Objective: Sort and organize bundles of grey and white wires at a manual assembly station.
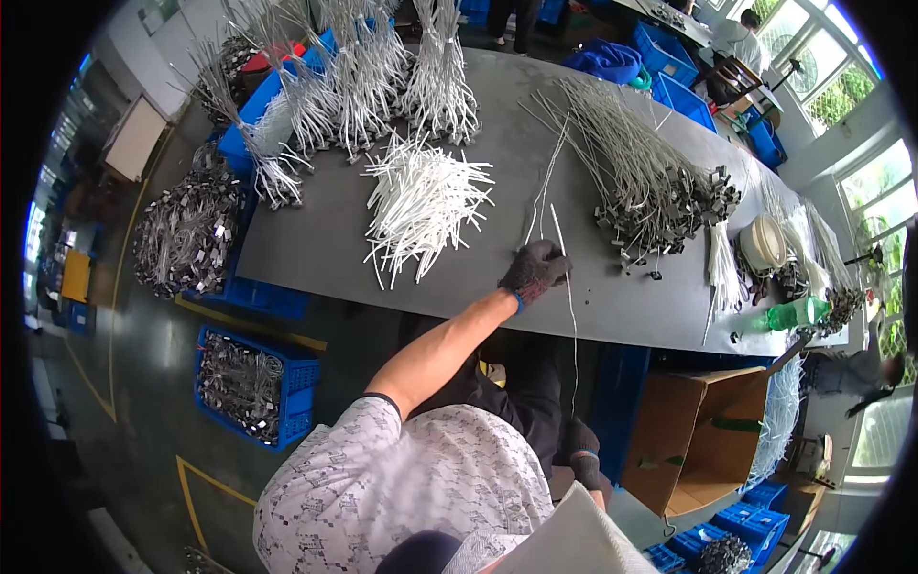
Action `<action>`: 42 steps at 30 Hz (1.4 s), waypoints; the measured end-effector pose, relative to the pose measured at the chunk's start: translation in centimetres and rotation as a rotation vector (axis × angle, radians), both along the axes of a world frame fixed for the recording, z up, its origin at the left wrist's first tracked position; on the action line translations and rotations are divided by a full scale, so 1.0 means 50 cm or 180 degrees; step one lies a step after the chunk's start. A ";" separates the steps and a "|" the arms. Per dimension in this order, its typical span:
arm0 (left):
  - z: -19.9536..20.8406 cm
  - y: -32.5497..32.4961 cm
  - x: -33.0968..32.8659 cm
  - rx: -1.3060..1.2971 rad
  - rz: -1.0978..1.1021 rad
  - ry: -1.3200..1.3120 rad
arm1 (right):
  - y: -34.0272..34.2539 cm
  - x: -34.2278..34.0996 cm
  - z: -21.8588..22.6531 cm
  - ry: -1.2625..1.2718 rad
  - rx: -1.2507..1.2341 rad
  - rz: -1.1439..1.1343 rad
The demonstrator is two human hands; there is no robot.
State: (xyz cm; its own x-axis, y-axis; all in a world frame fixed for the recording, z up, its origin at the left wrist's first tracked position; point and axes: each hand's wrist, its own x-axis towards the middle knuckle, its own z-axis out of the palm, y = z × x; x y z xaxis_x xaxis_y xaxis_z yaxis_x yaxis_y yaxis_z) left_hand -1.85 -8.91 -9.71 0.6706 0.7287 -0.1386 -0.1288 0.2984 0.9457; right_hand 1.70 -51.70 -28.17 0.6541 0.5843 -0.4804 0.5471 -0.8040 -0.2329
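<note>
My left hand point(535, 271), in a dark knit glove, is closed over the table near its front edge. It pinches a thin white sleeve point(557, 228) that sticks up past the fingers. A thin pale wire point(575, 335) runs from this hand down over the table edge to my right hand point(581, 448). That hand, also gloved, is low beside my leg and appears closed on the wire; its fingertips are partly hidden. Beyond the left hand, a looped wire point(545, 187) stretches toward a bundle of wires with dark connectors point(665, 206).
A pile of white sleeves point(426, 206) lies left on the grey table point(320, 253). Upright wire bundles point(354, 86) stand behind it. At right are a tape roll point(762, 244), a green bottle point(798, 314) and an open cardboard box point(712, 435). A blue crate point(298, 397) holds parts on the floor.
</note>
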 end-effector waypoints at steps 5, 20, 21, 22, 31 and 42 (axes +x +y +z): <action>-0.039 -0.022 0.051 0.1041 0.0005 0.0487 | 0.034 0.066 -0.021 0.0390 0.1411 0.0049; -0.118 -0.109 0.001 0.1382 -0.0729 0.0570 | 0.495 0.133 0.193 -0.1948 0.3657 0.0795; -0.136 -0.072 0.010 0.1368 -0.0681 0.0601 | 0.521 0.123 0.233 -0.1899 0.3670 0.0831; -0.155 -0.030 0.020 0.1192 -0.0859 0.0647 | 0.546 0.104 0.307 0.0187 0.3800 -0.0574; -0.173 0.109 -0.170 0.2785 0.0678 0.2427 | 0.557 0.401 0.114 -0.0762 0.2492 -0.1666; -0.273 0.203 -0.333 0.2670 0.0111 0.4571 | 0.588 0.546 0.052 -0.0166 0.1769 -0.2075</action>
State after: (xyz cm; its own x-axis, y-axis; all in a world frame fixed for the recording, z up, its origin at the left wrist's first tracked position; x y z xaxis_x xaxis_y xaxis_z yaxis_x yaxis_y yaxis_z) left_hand -18.50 1.23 -23.35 0.3349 0.9257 -0.1757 0.9357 -0.3047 0.1780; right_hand 29.02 -22.31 -25.55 0.9543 0.2257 -0.1957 0.0364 -0.7382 -0.6736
